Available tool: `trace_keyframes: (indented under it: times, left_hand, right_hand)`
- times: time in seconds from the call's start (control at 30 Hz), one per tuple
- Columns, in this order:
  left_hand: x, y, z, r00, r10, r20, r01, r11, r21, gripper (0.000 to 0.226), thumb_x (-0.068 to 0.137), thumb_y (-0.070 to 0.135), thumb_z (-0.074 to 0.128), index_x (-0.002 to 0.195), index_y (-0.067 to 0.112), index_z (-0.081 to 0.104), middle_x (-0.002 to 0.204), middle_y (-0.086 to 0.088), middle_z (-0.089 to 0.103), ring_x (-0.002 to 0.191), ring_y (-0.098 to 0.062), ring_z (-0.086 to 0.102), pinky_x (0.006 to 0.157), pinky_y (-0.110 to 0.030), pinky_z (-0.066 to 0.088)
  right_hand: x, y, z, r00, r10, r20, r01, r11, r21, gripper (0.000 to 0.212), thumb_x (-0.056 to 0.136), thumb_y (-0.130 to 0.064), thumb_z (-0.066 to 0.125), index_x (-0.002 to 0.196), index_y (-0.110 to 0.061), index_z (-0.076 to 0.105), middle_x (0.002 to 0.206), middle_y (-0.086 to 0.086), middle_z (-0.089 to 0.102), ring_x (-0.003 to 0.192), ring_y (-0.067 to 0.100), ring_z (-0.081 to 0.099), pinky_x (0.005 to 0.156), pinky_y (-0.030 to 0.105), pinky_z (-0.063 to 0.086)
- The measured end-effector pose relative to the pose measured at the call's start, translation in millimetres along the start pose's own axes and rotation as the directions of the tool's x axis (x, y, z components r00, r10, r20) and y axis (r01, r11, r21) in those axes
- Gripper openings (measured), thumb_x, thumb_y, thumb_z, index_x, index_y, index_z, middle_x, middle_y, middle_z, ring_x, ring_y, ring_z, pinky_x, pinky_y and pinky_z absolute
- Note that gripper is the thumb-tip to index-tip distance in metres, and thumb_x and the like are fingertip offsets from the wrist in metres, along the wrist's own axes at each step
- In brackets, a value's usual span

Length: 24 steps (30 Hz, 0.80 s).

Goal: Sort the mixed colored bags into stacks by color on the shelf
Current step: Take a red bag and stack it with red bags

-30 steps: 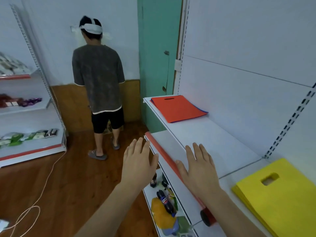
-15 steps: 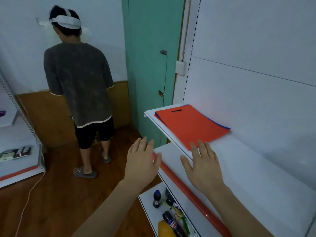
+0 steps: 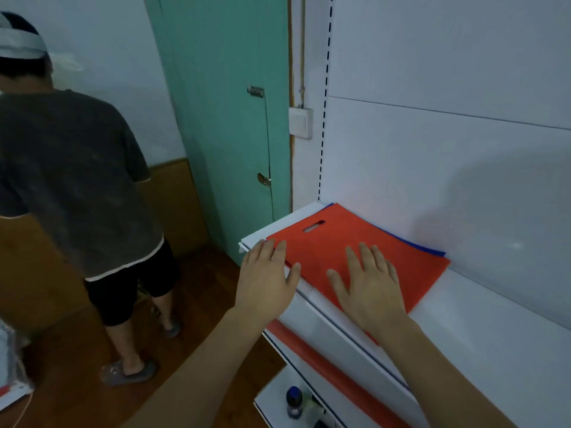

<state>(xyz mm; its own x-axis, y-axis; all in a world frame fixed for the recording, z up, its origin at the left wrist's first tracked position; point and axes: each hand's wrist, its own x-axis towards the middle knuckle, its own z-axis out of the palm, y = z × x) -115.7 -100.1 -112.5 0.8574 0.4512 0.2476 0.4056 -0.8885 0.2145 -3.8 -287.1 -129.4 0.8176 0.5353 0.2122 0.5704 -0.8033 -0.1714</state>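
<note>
resting flat with straight, spread fingers, the right hand (image 3: 369, 285) lies palm down over the near part of the red bag (image 3: 370, 242), gripping nothing; whether the palm truly presses on it cannot be told. the left hand (image 3: 267, 279) is likewise open, fingers straight, reaching over the front left edge of the shelf (image 3: 494, 319), its fingertips at the near left corner of the red bag, holding nothing. the red bag lies flat at the left end of the white shelf, its cut-out handle slot toward the far left, on top of a blue bag (image 3: 417, 244) of which only a thin edge shows along the back, just against the white back panel (image 3: 432, 149). below the shelf front runs a red strip (image 3: 324, 362), and lower still a dark bottle (image 3: 293, 401) stands on a lower shelf. to the left, another person (image 3: 71, 180) in a grey shirt and black shorts stands on the wooden floor (image 3: 92, 396), back turned, beside a green door (image 3: 222, 103).
</note>
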Motion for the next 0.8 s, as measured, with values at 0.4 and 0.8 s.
trace_keyframes:
  times: [0.4,0.8]
  left_hand:
    - [104.4,-22.2,44.4,0.927,0.327,0.182,-0.330,0.944,-0.014,0.081,0.101,0.066,0.031,0.163,0.014,0.029,0.169,-0.013,0.027,0.157,-0.031,0.020,0.129,-0.048,0.016]
    - [95.6,-11.3,62.7,0.776,0.630,0.018,-0.619,0.767,-0.167,0.040,0.107,0.033,0.045,0.143,0.019,0.055,0.143,-0.002,0.061,0.137,-0.024,0.047,0.116,-0.044,0.038]
  right_hand:
    - [11.8,-0.2,4.4,0.950,0.274,0.147,-0.246,0.951,-0.186,0.074,0.100,-0.075,0.025,0.162,-0.034,0.034,0.172,0.000,0.026,0.159,0.028,0.018,0.127,0.053,0.020]
    - [-17.9,-36.0,4.9,0.788,0.608,-0.100,-0.607,0.738,-0.296,0.046,0.103,-0.059,0.040,0.133,-0.035,0.067,0.145,-0.002,0.059,0.138,0.026,0.049,0.113,0.047,0.038]
